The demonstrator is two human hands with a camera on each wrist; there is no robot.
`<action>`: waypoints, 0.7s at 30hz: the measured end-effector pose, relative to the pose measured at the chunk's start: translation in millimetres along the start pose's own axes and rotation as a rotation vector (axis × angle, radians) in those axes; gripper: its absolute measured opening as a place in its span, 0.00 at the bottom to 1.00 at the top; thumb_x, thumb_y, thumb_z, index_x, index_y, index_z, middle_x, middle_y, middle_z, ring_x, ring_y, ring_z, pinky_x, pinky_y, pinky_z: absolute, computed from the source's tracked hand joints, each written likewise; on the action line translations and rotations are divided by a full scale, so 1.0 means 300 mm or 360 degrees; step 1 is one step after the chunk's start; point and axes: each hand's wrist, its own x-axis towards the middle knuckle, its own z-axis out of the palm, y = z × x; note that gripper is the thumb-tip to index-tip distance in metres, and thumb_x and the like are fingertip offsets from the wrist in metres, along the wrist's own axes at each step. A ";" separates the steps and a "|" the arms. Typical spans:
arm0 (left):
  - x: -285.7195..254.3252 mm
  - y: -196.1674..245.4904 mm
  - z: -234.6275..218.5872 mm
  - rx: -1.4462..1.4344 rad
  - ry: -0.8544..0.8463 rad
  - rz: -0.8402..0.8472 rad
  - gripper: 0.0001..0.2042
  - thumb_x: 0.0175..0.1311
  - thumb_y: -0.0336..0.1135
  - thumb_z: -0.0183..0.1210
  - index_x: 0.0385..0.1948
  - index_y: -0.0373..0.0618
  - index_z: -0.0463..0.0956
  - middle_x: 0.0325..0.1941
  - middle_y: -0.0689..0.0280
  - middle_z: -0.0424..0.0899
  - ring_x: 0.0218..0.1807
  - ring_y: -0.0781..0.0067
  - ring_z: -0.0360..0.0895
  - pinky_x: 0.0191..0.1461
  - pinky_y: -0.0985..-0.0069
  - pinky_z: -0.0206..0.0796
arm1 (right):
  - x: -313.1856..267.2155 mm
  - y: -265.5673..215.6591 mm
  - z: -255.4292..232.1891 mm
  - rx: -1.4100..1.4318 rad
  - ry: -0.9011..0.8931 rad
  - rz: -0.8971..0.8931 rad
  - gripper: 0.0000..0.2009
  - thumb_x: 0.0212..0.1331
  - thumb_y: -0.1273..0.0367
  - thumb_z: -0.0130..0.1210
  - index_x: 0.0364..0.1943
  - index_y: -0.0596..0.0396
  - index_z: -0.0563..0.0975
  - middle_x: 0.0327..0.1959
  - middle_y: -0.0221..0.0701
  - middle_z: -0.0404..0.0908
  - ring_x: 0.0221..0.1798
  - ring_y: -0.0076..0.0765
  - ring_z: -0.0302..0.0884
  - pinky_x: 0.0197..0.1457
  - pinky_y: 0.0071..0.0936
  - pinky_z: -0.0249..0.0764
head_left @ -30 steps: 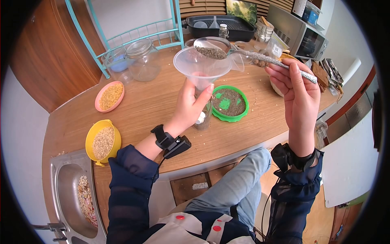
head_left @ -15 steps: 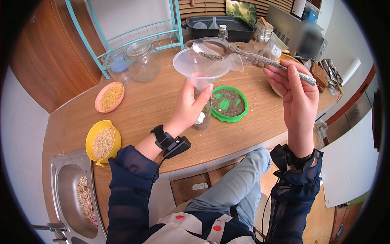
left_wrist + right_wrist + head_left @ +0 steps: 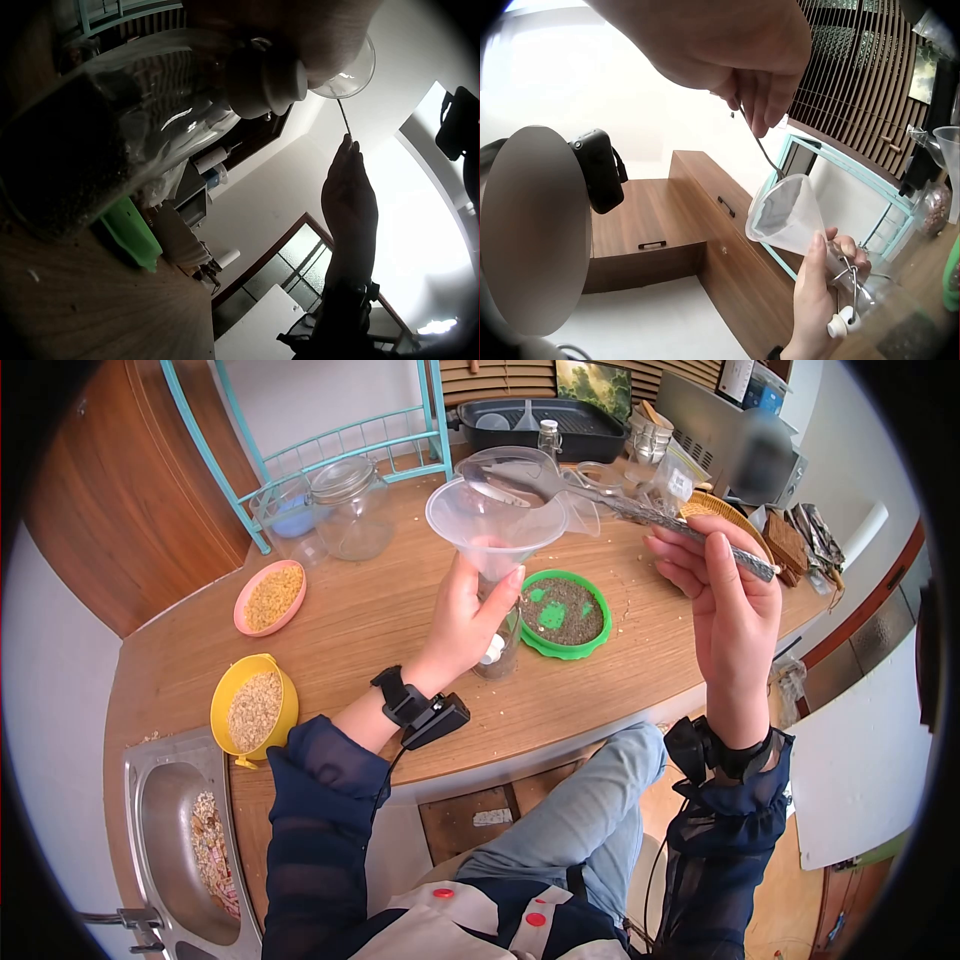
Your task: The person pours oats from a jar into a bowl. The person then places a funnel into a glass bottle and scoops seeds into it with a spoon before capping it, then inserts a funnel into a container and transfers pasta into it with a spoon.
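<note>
My left hand (image 3: 460,625) grips the neck of a clear swing-top bottle (image 3: 864,300) that stands on the counter. Dark grains fill the lower part of the bottle, as the left wrist view shows. A translucent plastic funnel (image 3: 460,525) sits in its mouth, with the stem hidden by the fingers. Between thumb and fingers, my right hand (image 3: 735,620) pinches the handle of a large metal spoon (image 3: 650,512). The spoon's bowl is tipped over the funnel, with hardly any grains visible in it. A green dish (image 3: 568,653) of dark grains lies just right of the bottle.
To the left are a pink dish (image 3: 243,622) of yellow bits, a yellow bowl (image 3: 288,700) of flakes and a steel sink (image 3: 160,800). Glass jars (image 3: 355,525) stand by a teal rack (image 3: 440,420). Behind are a black pan (image 3: 590,445) and a small bottle (image 3: 549,438).
The spoon has tilted further over the funnel, and the dark grains in its bowl have slid out. My right hand has turned slightly; the left hand, funnel and bottle have stayed in place.
</note>
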 end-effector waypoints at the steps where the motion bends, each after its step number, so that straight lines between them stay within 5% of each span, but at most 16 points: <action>1: 0.000 -0.002 -0.001 0.0002 -0.0004 0.0006 0.15 0.61 0.31 0.46 0.48 0.38 0.57 0.31 0.67 0.69 0.32 0.79 0.69 0.39 0.79 0.64 | -0.004 0.002 -0.005 -0.0021 -0.0007 -0.0013 0.12 0.61 0.69 0.41 0.42 0.64 0.70 0.37 0.43 0.76 0.42 0.38 0.76 0.44 0.25 0.72; 8: 0.000 -0.001 0.002 -0.0017 0.0006 0.0030 0.15 0.61 0.30 0.46 0.49 0.38 0.56 0.31 0.67 0.69 0.32 0.79 0.68 0.39 0.79 0.64 | -0.042 0.023 -0.061 -0.0002 0.0134 -0.0057 0.13 0.61 0.68 0.41 0.45 0.64 0.68 0.39 0.42 0.76 0.44 0.38 0.75 0.45 0.25 0.72; 15: -0.001 -0.004 0.000 -0.0031 -0.0006 0.0023 0.16 0.61 0.30 0.46 0.49 0.39 0.56 0.31 0.66 0.69 0.32 0.79 0.68 0.39 0.78 0.64 | -0.132 0.143 -0.151 0.0059 0.0530 0.0267 0.13 0.61 0.68 0.42 0.45 0.63 0.69 0.38 0.40 0.76 0.43 0.33 0.75 0.43 0.21 0.72; 19: -0.002 0.000 0.011 -0.0117 0.0049 0.0002 0.14 0.60 0.31 0.48 0.45 0.40 0.59 0.32 0.67 0.70 0.32 0.80 0.69 0.36 0.80 0.63 | -0.184 0.237 -0.170 -0.0732 0.0247 0.0204 0.09 0.57 0.73 0.47 0.39 0.62 0.73 0.34 0.36 0.79 0.38 0.29 0.76 0.40 0.22 0.71; 21: 0.001 -0.004 0.012 -0.0194 0.0109 -0.0009 0.12 0.59 0.33 0.51 0.41 0.41 0.63 0.32 0.68 0.71 0.32 0.81 0.69 0.34 0.82 0.62 | -0.200 0.228 -0.169 -0.1448 -0.0068 -0.0131 0.08 0.54 0.75 0.50 0.38 0.59 0.74 0.33 0.38 0.78 0.36 0.34 0.77 0.37 0.22 0.71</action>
